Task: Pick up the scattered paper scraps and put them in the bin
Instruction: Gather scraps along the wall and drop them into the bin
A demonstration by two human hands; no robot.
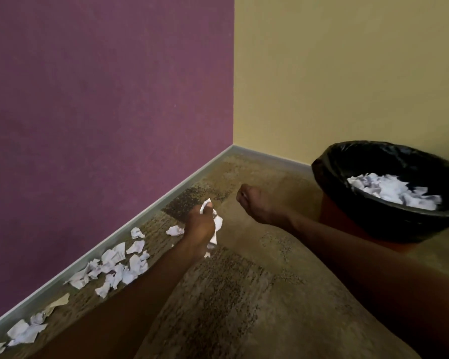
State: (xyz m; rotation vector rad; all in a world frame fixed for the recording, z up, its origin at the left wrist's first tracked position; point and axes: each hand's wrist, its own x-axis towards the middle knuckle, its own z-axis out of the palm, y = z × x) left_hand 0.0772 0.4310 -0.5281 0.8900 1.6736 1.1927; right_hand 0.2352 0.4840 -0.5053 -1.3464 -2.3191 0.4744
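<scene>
Paper scraps (pixel 119 265) line the carpet; left hand (pixel 201 224) grips some, right hand (pixel 259 203) fisted, empty.

The textured wall on the left (pixel 101 99) is a deep purple and the smooth wall on the right (pixel 347 73) is a pale mustard yellow, with a grey-blue skirting board (pixel 130 224) running along the bottom of both. The carpet (pixel 244 294) is a mottled olive-brown with darker speckled patches. The crumpled paper scraps (pixel 119 268) are white with faint grey print, and the round bin (pixel 332 216) is reddish-orange with a glossy black plastic liner (pixel 347 161) holding more white paper.
</scene>
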